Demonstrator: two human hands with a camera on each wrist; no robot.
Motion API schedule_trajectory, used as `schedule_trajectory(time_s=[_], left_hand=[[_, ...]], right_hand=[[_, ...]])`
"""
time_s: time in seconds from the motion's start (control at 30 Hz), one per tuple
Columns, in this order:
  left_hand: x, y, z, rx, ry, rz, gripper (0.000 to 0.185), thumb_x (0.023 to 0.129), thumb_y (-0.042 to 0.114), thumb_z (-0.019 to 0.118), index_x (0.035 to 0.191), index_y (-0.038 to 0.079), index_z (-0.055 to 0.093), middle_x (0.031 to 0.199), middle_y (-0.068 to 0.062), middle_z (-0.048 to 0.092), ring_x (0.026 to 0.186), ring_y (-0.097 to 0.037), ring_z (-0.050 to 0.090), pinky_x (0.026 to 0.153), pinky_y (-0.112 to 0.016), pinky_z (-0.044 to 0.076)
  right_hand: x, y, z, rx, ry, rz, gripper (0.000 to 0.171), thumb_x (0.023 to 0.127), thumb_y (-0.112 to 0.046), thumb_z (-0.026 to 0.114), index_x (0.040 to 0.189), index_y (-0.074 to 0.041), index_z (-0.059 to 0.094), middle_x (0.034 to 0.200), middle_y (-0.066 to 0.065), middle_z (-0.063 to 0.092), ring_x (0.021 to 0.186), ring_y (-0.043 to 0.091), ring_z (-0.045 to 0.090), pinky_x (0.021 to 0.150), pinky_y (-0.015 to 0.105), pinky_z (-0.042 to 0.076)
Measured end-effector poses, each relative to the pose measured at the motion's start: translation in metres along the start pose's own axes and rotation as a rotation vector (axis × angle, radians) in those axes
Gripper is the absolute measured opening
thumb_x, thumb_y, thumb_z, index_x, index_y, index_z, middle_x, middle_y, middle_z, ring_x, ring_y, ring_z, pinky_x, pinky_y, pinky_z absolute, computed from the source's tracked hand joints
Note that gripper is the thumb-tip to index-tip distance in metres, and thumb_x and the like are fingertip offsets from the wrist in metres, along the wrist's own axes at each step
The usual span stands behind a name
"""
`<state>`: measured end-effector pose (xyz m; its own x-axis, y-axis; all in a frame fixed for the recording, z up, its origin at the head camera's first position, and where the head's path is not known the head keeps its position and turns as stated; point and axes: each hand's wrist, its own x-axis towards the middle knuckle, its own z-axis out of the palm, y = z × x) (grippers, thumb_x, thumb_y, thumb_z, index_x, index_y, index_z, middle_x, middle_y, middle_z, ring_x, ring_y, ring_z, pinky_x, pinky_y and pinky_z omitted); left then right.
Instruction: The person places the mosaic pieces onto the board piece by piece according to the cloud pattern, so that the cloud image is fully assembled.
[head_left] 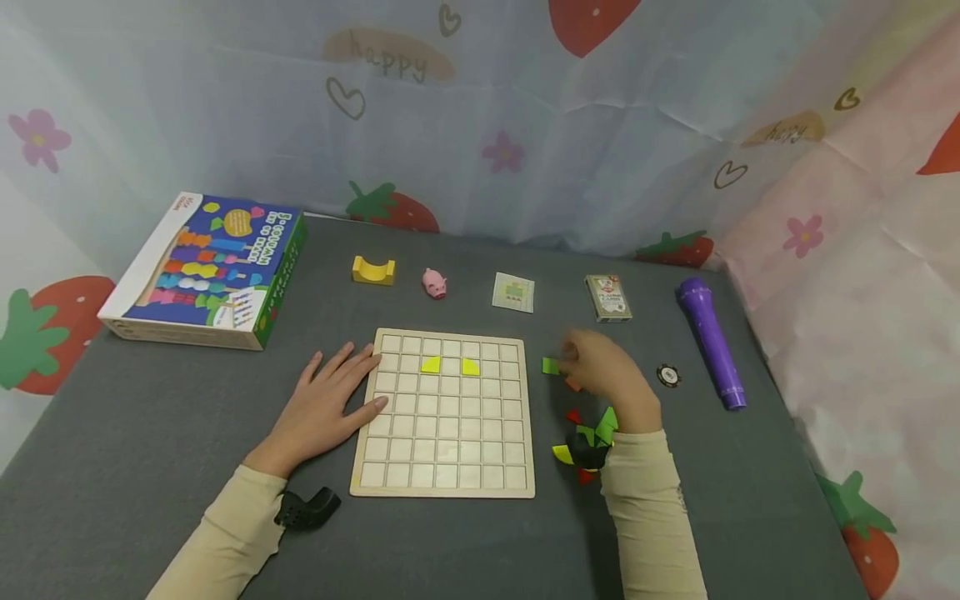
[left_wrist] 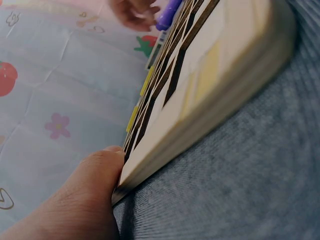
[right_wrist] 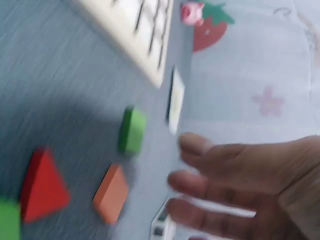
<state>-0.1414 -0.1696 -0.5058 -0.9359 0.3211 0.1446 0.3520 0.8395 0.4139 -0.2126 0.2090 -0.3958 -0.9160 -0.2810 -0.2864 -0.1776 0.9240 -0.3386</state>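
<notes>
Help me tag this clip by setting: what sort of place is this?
Probably an indoor tabletop play or filming corner, though the wider room is out of view. A strawberry-print cloth backs the table, which holds a grid board and a toy pig.

On the grey table (head_left: 750,500) lie a board (head_left: 447,427), blocks (head_left: 551,366), box (head_left: 213,262).

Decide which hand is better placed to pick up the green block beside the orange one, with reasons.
The right hand, I'd judge: it hovers close to the green block and seems empty. The left hand touches the left edge of the wooden grid board, across it from the block.
</notes>
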Motion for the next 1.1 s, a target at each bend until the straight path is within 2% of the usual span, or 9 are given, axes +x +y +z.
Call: schedule_trajectory(time_s=[0.2, 0.37, 0.57, 0.8, 1.1], left_hand=[[0.000, -0.001, 0.001, 0.005, 0.006, 0.007, 0.070, 0.093, 0.055, 0.052, 0.149, 0.017, 0.036, 0.154, -0.006, 0.034, 0.145, -0.030, 0.021, 0.115, -0.057, 0.006], [0.001, 0.001, 0.003, -0.004, -0.008, 0.019, 0.071, 0.093, 0.056, 0.052, 0.150, 0.017, 0.035, 0.155, -0.005, 0.033, 0.146, -0.030, 0.020, 0.116, -0.057, 0.005], [0.003, 0.002, 0.003, 0.001, 0.000, 0.012, 0.071, 0.092, 0.055, 0.052, 0.150, 0.017, 0.035, 0.155, -0.005, 0.033, 0.146, -0.029, 0.020, 0.116, -0.057, 0.005], [0.002, 0.002, 0.002, -0.010, -0.011, 0.003, 0.071, 0.093, 0.056, 0.051, 0.150, 0.017, 0.035, 0.155, -0.006, 0.033, 0.146, -0.030, 0.020, 0.115, -0.057, 0.005], [0.000, -0.001, 0.002, -0.012, 0.003, 0.009, 0.070, 0.093, 0.055, 0.052, 0.150, 0.018, 0.035, 0.155, -0.005, 0.032, 0.146, -0.030, 0.020, 0.115, -0.057, 0.005]], right_hand=[[-0.007, 0.024, 0.011, -0.072, -0.034, 0.080, 0.035, 0.088, -0.019, 0.070, 0.113, 0.002, 0.059, 0.109, 0.018, 0.061, 0.098, 0.032, 0.058, 0.085, 0.048, 0.048], [-0.010, 0.031, 0.019, -0.066, -0.025, 0.063, 0.031, 0.088, -0.014, 0.069, 0.113, 0.001, 0.059, 0.105, 0.016, 0.061, 0.094, 0.030, 0.057, 0.083, 0.047, 0.049], [-0.010, 0.029, 0.017, -0.079, 0.008, 0.004, 0.026, 0.091, -0.009, 0.063, 0.114, 0.002, 0.060, 0.106, 0.017, 0.063, 0.097, 0.032, 0.059, 0.084, 0.048, 0.050], [-0.008, 0.010, 0.010, -0.042, 0.029, -0.042, 0.031, 0.092, -0.012, 0.064, 0.120, 0.001, 0.058, 0.115, 0.018, 0.061, 0.104, 0.033, 0.059, 0.088, 0.047, 0.049], [0.011, -0.039, 0.020, 0.011, 0.015, -0.203, 0.027, 0.091, -0.015, 0.067, 0.115, -0.005, 0.059, 0.113, 0.009, 0.062, 0.104, 0.026, 0.060, 0.086, 0.041, 0.051]])
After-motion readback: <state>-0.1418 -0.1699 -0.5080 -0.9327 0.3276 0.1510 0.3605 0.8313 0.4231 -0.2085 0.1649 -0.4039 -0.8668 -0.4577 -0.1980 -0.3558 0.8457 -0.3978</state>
